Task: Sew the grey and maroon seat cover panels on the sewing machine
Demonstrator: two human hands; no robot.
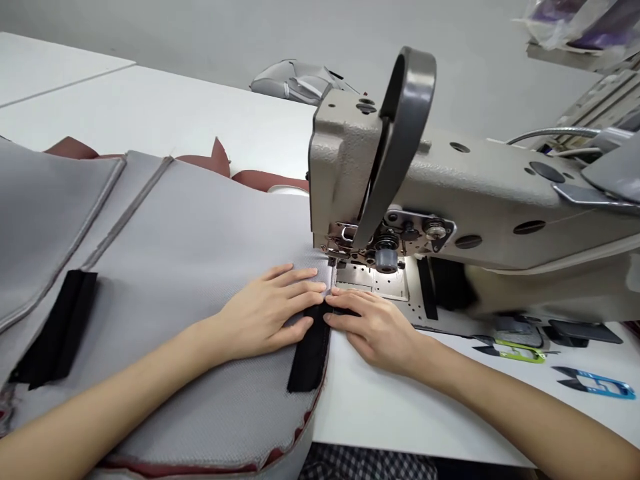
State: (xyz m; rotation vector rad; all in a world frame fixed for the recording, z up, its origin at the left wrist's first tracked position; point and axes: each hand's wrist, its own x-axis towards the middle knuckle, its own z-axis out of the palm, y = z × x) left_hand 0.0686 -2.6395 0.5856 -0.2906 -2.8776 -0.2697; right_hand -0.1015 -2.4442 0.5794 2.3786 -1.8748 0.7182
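A large grey mesh fabric panel point(180, 267) with piped seams lies across the table, its edge under the sewing machine's needle area point(334, 261). My left hand point(273, 307) lies flat on the grey fabric, fingers stretched toward the needle. My right hand point(373, 327) rests beside it with its fingers pressing on a black strip point(310, 357) that runs along the fabric's right edge. Both hands' fingertips meet just in front of the presser foot.
The grey industrial sewing machine point(450, 193) fills the right side, with a lit needle plate point(380, 283). A second black strip point(55, 333) sits at the fabric's left. Green thread snips point(520, 351) and blue thread snips point(597, 383) lie on the white table at right. Dark red fabric point(220, 160) shows behind.
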